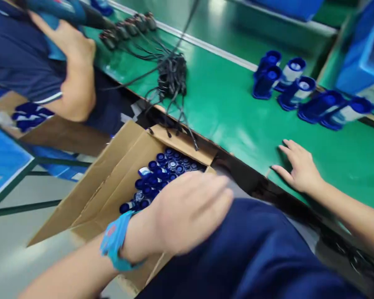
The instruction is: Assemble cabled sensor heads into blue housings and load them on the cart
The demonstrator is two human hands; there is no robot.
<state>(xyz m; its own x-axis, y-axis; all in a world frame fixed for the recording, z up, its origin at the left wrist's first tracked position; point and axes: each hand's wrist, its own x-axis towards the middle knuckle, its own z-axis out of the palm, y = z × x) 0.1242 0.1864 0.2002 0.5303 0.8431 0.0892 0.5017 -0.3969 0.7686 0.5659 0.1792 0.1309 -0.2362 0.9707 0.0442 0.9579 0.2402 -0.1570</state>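
Note:
My left hand (187, 209) is blurred by motion and hovers over an open cardboard box (112, 182) full of several blue spools (157, 176). It wears a light blue wristband (115, 238), and its fingers look stretched out with nothing seen in them. My right hand (299, 166) lies flat and open on the near edge of the green table (224, 104), holding nothing. Farther along the table to the right lie several blue spools with white windings (296, 89).
A tangle of black cables (171, 79) lies on the table's left part, with a row of dark connectors (127, 27) behind it. A co-worker in a dark blue shirt (21, 50) works at the upper left. A blue crate (364, 50) stands far right.

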